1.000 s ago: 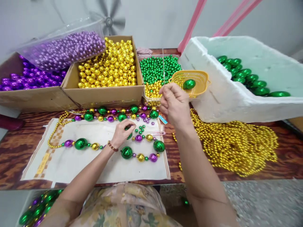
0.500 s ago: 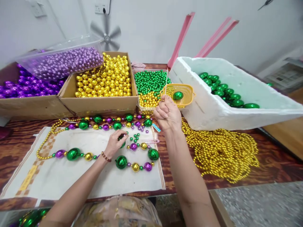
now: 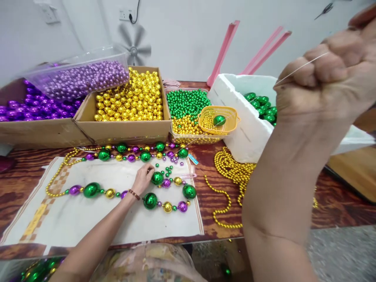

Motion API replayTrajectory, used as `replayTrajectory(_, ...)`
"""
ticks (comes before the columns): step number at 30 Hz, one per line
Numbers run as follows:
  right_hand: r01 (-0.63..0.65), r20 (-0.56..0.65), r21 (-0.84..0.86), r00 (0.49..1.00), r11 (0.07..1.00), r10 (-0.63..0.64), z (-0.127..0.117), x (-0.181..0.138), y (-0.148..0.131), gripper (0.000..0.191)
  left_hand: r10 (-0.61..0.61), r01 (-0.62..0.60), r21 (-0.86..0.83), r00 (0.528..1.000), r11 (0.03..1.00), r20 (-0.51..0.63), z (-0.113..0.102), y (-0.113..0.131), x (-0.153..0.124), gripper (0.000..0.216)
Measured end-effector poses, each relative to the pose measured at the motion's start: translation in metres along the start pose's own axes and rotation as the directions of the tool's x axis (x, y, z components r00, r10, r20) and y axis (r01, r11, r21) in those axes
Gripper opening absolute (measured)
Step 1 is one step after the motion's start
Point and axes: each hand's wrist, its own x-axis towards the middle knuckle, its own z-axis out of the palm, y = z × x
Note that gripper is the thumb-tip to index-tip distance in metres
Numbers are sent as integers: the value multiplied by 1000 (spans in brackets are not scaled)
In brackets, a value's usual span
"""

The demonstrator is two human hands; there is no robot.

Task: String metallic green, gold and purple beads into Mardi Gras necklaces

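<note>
My right hand (image 3: 326, 74) is raised high at the right, close to the camera. Its fingers are curled tight around a thin white thread (image 3: 302, 69), which runs down and left. On the white cloth (image 3: 111, 219), my left hand (image 3: 143, 178) pinches at the left side of a large shiny green bead (image 3: 158, 178). That bead adjoins a strand of purple, gold and green beads (image 3: 167, 207) curving round at the cloth's right side. Several small loose green beads (image 3: 168, 171) lie just beyond the left fingertips. A pink safety pin (image 3: 188, 176) rests beside them.
Cardboard boxes hold purple beads (image 3: 44, 105) and gold beads (image 3: 129, 98). A clear tub (image 3: 85, 78) of small purple beads tilts on top. A yellow basket (image 3: 235, 124) sits before a white foam box (image 3: 232, 98). Gold bead chains (image 3: 232, 166) are heaped at right.
My right hand has swung up and far right, toward the camera, drawing the thread out. My left hand has shifted slightly; the large green bead now sits against the strand's purple bead.
</note>
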Motion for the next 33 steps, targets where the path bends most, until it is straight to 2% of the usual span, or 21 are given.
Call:
replayTrajectory(2, 17, -42, 52, 999, 998, -14, 9, 4, 9, 39, -18, 19, -9, 1000, 1000, 24, 5, -1, -2, 21)
replayTrajectory(4, -28, -68, 72, 997, 997, 33, 21, -1, 29, 42, -21, 22, -13, 999, 1000, 38, 8, -1, -4, 23)
replayTrajectory(6, -186, -29, -27, 982, 982, 185, 32, -14, 59, 24, -15, 15, -14, 999, 1000, 40, 5, -1, -6, 26)
replayTrajectory(7, -213, 8, -71, 977, 974, 214, 36, -22, 75, 20, -9, 9, -8, 1000, 1000, 28, 2, -1, -6, 26)
replayTrajectory(11, -334, 146, -136, 924, 933, 352, 47, -57, 129, 32, 36, -36, 2, 996, 999, -76, -24, 12, -7, 26)
replayTrajectory(14, -445, 168, -104, 874, 889, 457, 53, -76, 153, 34, 86, -102, -140, 990, 985, -115, -48, 37, -4, 27)
replayTrajectory(18, -538, 167, -108, 819, 836, 549, 61, -92, 174, 37, 134, -202, -391, 972, 898, -195, -73, 75, -1, 27)
replayTrajectory(21, -565, 159, -130, 799, 815, 580, 63, -100, 189, 37, 117, -224, -511, 965, 830, -233, -82, 93, -2, 27)
replayTrajectory(24, -585, 148, -133, 786, 800, 600, 63, -106, 201, 35, 95, -229, -583, 963, 779, -251, -81, 98, -2, 26)
replayTrajectory(29, -536, 123, -142, 824, 832, 552, 62, -117, 215, 32, 37, -254, -665, 946, 702, -323, -73, 92, 1, 24)
replayTrajectory(31, -504, 140, -186, 836, 844, 530, 62, -122, 218, 31, 35, -278, -646, 931, 711, -362, -73, 91, 2, 22)
replayTrajectory(33, -475, 158, -230, 843, 849, 515, 63, -128, 220, 30, 74, -280, -588, 934, 759, -350, -74, 92, 3, 21)
